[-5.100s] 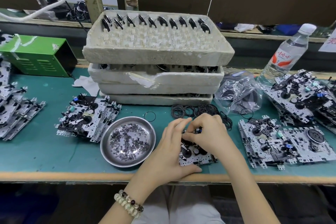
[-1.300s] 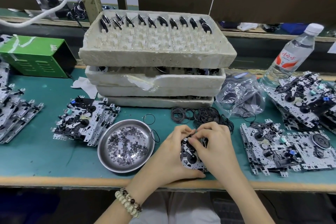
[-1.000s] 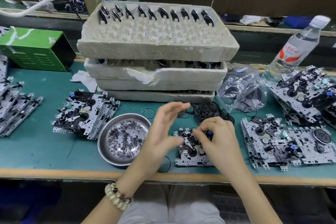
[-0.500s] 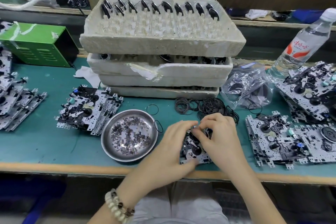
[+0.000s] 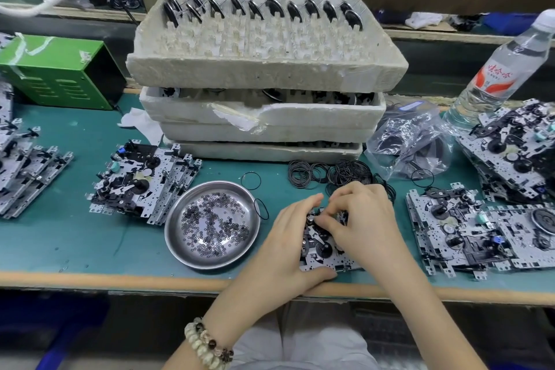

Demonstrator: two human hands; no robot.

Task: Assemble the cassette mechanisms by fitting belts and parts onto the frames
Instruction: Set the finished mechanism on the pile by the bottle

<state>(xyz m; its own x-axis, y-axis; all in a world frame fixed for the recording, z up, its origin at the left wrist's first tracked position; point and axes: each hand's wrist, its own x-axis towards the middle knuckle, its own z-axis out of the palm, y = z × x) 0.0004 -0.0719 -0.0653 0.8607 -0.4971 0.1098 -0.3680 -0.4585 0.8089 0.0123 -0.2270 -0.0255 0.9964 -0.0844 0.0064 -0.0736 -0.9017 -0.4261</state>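
right of the dish [image 5: 207,267], left hand [image 5: 288,237] grips the frame [image 5: 321,252], right hand [image 5: 360,219] pinches at it, fitting something; next, probably press home.

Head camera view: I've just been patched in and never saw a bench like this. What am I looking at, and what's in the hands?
No robot here: one camera on a person's head looks down at their bare hands. The left hand grips a cassette mechanism at the near edge of the teal table; the right hand pinches something small on its top that I cannot make out. Around it: a steel dish of tiny rings, loose black belts, stacked foam trays, more mechanisms on both sides, a water bottle.
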